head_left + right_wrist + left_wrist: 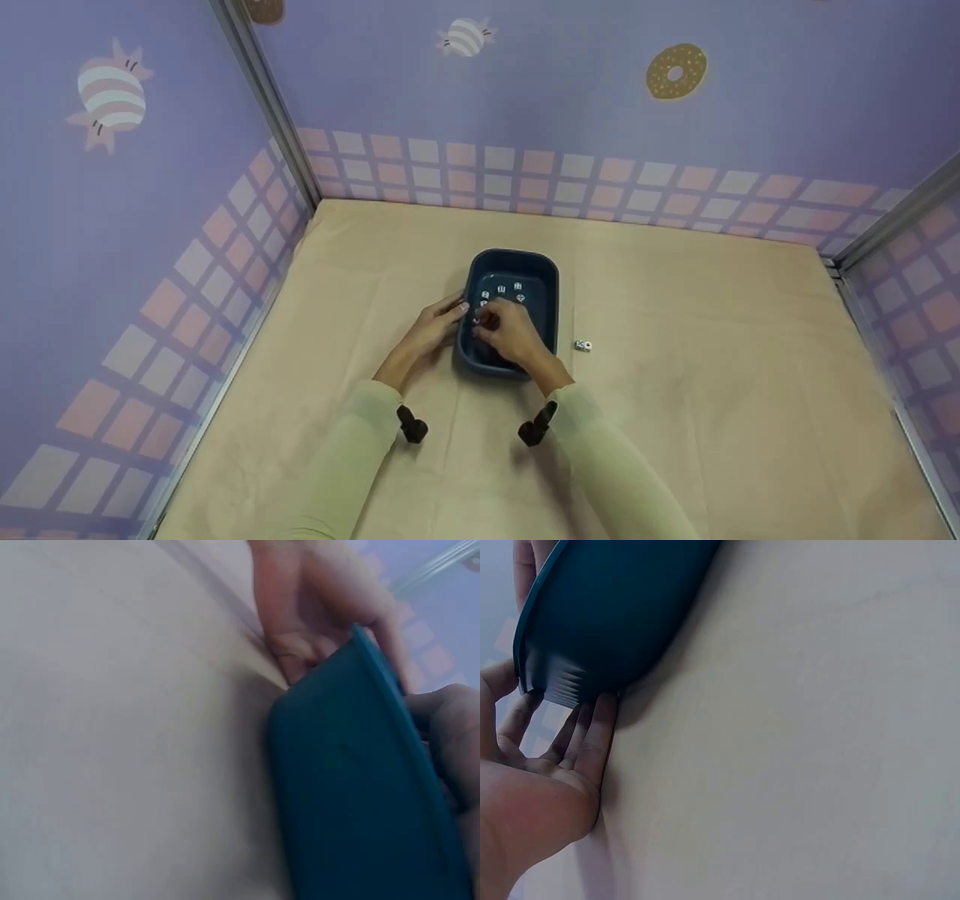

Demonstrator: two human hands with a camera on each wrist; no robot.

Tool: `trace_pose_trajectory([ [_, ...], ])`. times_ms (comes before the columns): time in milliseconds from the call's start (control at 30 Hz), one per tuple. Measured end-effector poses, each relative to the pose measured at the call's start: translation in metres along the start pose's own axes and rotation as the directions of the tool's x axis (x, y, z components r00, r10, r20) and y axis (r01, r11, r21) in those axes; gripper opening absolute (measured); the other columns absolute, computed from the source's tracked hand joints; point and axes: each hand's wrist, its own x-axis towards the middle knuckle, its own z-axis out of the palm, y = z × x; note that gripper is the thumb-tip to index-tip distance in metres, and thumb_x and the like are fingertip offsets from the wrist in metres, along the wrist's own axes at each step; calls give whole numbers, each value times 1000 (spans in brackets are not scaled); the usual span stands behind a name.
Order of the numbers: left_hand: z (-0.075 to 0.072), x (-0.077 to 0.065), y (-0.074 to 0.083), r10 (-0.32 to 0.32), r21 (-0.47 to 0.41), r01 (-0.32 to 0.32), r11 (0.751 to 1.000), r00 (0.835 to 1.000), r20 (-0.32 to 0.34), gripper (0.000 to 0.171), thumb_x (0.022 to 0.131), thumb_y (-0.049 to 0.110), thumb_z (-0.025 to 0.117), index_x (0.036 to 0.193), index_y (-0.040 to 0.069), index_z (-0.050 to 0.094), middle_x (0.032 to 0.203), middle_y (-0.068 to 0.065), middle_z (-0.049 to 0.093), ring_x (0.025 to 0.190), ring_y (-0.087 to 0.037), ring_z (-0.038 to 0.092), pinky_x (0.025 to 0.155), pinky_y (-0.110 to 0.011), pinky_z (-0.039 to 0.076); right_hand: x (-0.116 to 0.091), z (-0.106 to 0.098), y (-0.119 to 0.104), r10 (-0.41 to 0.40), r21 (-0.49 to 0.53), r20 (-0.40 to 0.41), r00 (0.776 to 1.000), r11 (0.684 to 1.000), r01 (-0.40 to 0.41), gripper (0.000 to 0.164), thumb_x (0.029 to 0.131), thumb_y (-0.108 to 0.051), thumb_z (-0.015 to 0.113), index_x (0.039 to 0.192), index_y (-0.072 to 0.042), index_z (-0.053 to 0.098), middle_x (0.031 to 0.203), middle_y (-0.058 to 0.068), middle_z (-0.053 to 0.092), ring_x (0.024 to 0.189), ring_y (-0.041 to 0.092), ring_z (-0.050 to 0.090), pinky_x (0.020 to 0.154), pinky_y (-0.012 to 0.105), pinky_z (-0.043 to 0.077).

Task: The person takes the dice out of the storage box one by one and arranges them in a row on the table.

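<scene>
Fingertips of my right hand [510, 330] curl down round a small pale die [476, 320] inside the tray, near its left wall, though I cannot tell whether they pinch it. Dice like this should be light, hard and rather slick, best taken by two opposite faces with a mild squeeze. Thumb at the rim and fingers against the outer wall, my left hand [435, 326] grips the blue tray [517, 259], likely stiff and light enough to skid unless steadied. Beyond my fingertips lie more dice [517, 286]; others [583, 346] sit outside, on the cloth [675, 337].
</scene>
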Motion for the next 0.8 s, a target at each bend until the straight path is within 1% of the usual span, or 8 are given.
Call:
trace_pose_trajectory([
  [167, 4, 1, 6, -26, 20, 27, 999, 999, -35, 57, 110, 33, 60, 163, 21, 45, 161, -11, 49, 137, -31, 59, 109, -43, 52, 1, 3, 1, -30, -105, 74, 997, 994, 37, 11, 97, -4, 76, 108, -2, 77, 102, 9, 70, 90, 20, 68, 80, 37, 60],
  [300, 4, 2, 15, -48, 63, 50, 997, 998, -37, 57, 110, 29, 58, 164, 23, 43, 162, -11, 47, 138, -32, 58, 110, -47, 51, 3, 3, 1, -37, -165, 95, 995, 985, 52, 13, 97, -5, 75, 109, -1, 77, 104, 11, 70, 93, 21, 68, 83, 38, 60],
  [400, 3, 5, 21, -61, 89, 62, 994, 998, -15, 58, 110, 26, 56, 165, 24, 40, 164, -14, 45, 139, -33, 58, 112, -48, 49, 4, 4, 2, -20, -190, 105, 994, 981, 39, 13, 98, -5, 75, 110, 0, 77, 106, 10, 70, 95, 21, 68, 85, 39, 60],
  [467, 3, 7, 24, -70, 91, 70, 993, 998, -4, 59, 110, 26, 57, 166, 24, 39, 164, -14, 44, 138, -32, 58, 113, -47, 48, 4, 5, 2, 0, -193, 110, 994, 981, 21, 13, 98, -5, 75, 110, -1, 76, 106, 10, 70, 95, 21, 67, 85, 39, 60],
  [567, 1, 11, 22, -74, 72, 74, 995, 997, -7, 59, 110, 28, 57, 166, 25, 39, 164, -13, 44, 139, -31, 58, 114, -46, 48, 3, 6, 3, 25, -200, 129, 991, 980, 2, 13, 98, -5, 75, 110, -1, 75, 106, 9, 69, 95, 20, 66, 85, 39, 59],
  [667, -1, 15, 17, -48, 34, 49, 998, 999, -6, 57, 111, 29, 57, 165, 26, 40, 164, -11, 44, 141, -31, 56, 114, -46, 48, 3, 8, 3, 12, -223, 137, 990, 975, 19, 14, 98, -6, 75, 111, 0, 75, 106, 9, 69, 96, 22, 66, 86, 40, 59],
  [733, -2, 17, 13, -4, 43, 4, 999, 1000, 4, 55, 112, 27, 56, 165, 25, 41, 164, -12, 44, 142, -33, 54, 115, -47, 47, 2, 8, 3, -6, -239, 137, 991, 970, 39, 15, 99, -7, 75, 112, 1, 75, 106, 10, 70, 96, 23, 67, 86, 42, 59],
  [800, -3, 19, 10, 56, 71, -57, 996, 998, 22, 54, 113, 24, 55, 165, 23, 42, 164, -15, 44, 143, -34, 53, 116, -48, 46, 2, 7, 3, -25, -255, 132, 991, 965, 58, 15, 99, -7, 75, 112, 1, 75, 106, 11, 70, 97, 25, 68, 87, 43, 59],
])
